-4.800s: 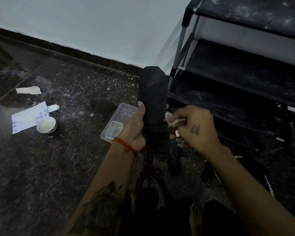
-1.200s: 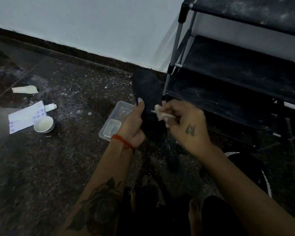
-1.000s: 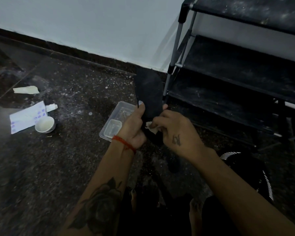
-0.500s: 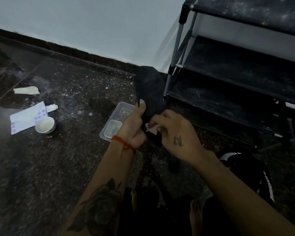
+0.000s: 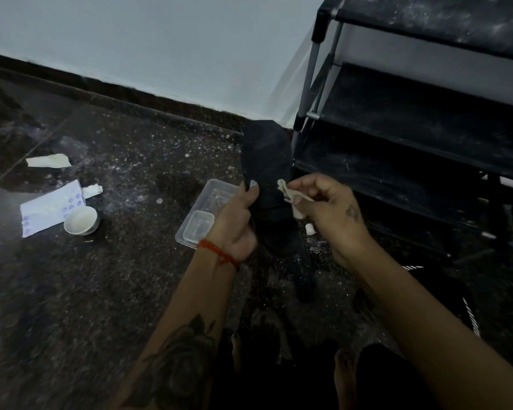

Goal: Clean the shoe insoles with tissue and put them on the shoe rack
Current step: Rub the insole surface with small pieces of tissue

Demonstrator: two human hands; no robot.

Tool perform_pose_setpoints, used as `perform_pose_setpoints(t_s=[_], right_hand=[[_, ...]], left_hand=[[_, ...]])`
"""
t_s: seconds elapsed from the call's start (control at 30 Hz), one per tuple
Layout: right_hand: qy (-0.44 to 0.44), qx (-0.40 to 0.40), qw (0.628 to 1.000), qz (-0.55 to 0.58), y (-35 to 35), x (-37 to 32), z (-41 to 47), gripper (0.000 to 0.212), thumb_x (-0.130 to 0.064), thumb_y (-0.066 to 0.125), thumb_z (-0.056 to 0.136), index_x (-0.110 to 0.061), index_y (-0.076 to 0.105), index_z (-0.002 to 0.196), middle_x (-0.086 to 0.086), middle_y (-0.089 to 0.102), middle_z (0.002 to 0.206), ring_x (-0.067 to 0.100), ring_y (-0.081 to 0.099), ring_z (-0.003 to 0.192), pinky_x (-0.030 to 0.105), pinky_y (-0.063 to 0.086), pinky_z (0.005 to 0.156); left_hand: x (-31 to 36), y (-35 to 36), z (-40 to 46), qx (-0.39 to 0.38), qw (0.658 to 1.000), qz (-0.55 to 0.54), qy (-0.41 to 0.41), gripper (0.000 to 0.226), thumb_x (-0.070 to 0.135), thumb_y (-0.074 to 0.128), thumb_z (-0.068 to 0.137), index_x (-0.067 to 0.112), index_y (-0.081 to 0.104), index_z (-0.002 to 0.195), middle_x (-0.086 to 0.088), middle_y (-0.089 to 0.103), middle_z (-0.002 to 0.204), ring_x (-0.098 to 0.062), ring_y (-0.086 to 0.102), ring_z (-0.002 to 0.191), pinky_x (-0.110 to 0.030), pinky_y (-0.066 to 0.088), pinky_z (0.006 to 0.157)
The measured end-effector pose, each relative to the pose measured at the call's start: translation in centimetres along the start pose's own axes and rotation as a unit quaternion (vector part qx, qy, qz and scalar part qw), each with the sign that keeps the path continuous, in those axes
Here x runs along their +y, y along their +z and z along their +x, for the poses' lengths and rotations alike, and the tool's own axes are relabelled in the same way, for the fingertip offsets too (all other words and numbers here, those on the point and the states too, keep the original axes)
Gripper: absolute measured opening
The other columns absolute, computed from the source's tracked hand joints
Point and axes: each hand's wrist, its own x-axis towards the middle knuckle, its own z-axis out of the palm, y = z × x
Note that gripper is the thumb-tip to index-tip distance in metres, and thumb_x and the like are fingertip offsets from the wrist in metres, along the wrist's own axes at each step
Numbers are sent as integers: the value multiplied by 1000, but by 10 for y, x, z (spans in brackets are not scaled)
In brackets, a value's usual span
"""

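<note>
A black shoe insole [image 5: 265, 161] stands upright in front of me, toe end up. My left hand [image 5: 237, 220] grips it along its left edge, thumb on the front face. My right hand [image 5: 329, 211] pinches a crumpled white tissue [image 5: 290, 198] just to the right of the insole, a little off its surface. The black shoe rack [image 5: 412, 137] with metal posts stands at the right, its dusty shelves bare.
A clear plastic container [image 5: 203, 216] lies on the speckled dark floor behind my left hand. Further left are a white bowl [image 5: 81, 221], a printed paper sheet [image 5: 49, 210] and a torn paper scrap [image 5: 48, 161]. A small white piece [image 5: 309, 229] lies under my right hand. The wall runs behind.
My right hand has lifted the tissue off the insole's lower part and moved up and to the right. My left hand keeps its grip on the insole.
</note>
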Motion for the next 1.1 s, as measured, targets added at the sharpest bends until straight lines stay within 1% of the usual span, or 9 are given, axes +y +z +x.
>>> perform_pose_setpoints(t_s=[0.17, 0.23, 0.43, 0.5, 0.57, 0.67, 0.8, 0.9, 1.1], right_hand=[[-25, -26, 997, -72, 6, 2, -4, 26, 2, 59, 82, -22, 68, 81, -10, 66, 82, -1, 59, 77, 14, 47, 68], [-28, -55, 994, -88, 5, -1, -6, 27, 1, 60, 82, -24, 67, 79, -11, 66, 80, -1, 58, 75, 13, 47, 66], [-14, -151, 980, -129, 3, -11, -14, 26, 2, 62, 80, -24, 69, 81, -14, 64, 80, -4, 58, 75, 14, 49, 70], [1, -126, 985, -115, 2, -10, -13, 25, 0, 64, 79, -24, 69, 81, -19, 63, 78, -12, 58, 74, 9, 48, 72], [-45, -17, 989, -139, 0, -6, -9, 20, -5, 67, 79, -25, 70, 83, -16, 64, 80, -8, 59, 78, 9, 47, 72], [-153, 95, 960, -213, 4, -3, -6, 19, -7, 65, 80, -21, 71, 92, -7, 64, 88, 1, 56, 79, 2, 40, 72], [-264, -11, 922, -283, 26, 5, -13, 24, -13, 53, 83, -19, 73, 93, 4, 64, 84, 13, 58, 74, 16, 46, 69], [-282, -45, 901, -327, 26, 13, -11, 28, -8, 51, 79, -19, 74, 93, 7, 63, 81, 22, 59, 73, 29, 51, 63], [-184, 106, 875, -436, -7, 14, 7, 23, -17, 56, 87, -18, 67, 107, 9, 56, 87, 26, 56, 79, 27, 47, 67]], left_hand=[[0, -2, 1, -6, 1000, -16, -20, 44, 28, 28, 103, 5, 48, 134, -21, 51, 134, -29, 55, 110, -40, 45, 98], [2, -4, 0, -9, 999, -21, -28, 56, 45, 26, 100, 7, 64, 116, -14, 63, 121, -24, 64, 102, -36, 49, 95], [3, -8, 2, -32, 994, -94, -52, 79, 66, 17, 92, 4, 62, 110, -23, 69, 105, -28, 70, 93, -40, 56, 82], [3, -8, 3, -23, 993, -97, -55, 76, 64, 18, 93, 4, 57, 119, -24, 66, 112, -29, 69, 95, -41, 55, 84], [3, -8, 4, -5, 996, -80, -42, 72, 59, 18, 96, 5, 52, 129, -16, 63, 121, -26, 65, 97, -38, 55, 84], [1, -5, 4, -1, 997, -66, -40, 68, 57, 19, 97, 7, 55, 126, -12, 68, 108, -24, 66, 94, -34, 55, 79], [-2, -7, 5, 17, 996, -71, -46, 66, 57, 26, 96, 4, 63, 107, -15, 71, 100, -23, 70, 89, -32, 56, 81], [-3, -9, 6, 26, 998, -55, -31, 63, 56, 26, 96, 6, 61, 112, -15, 67, 110, -23, 67, 96, -32, 54, 88], [-2, 1, 0, 6, 998, -48, -44, 66, 54, 18, 97, 6, 54, 124, -19, 59, 124, -30, 57, 108, -45, 48, 98]])
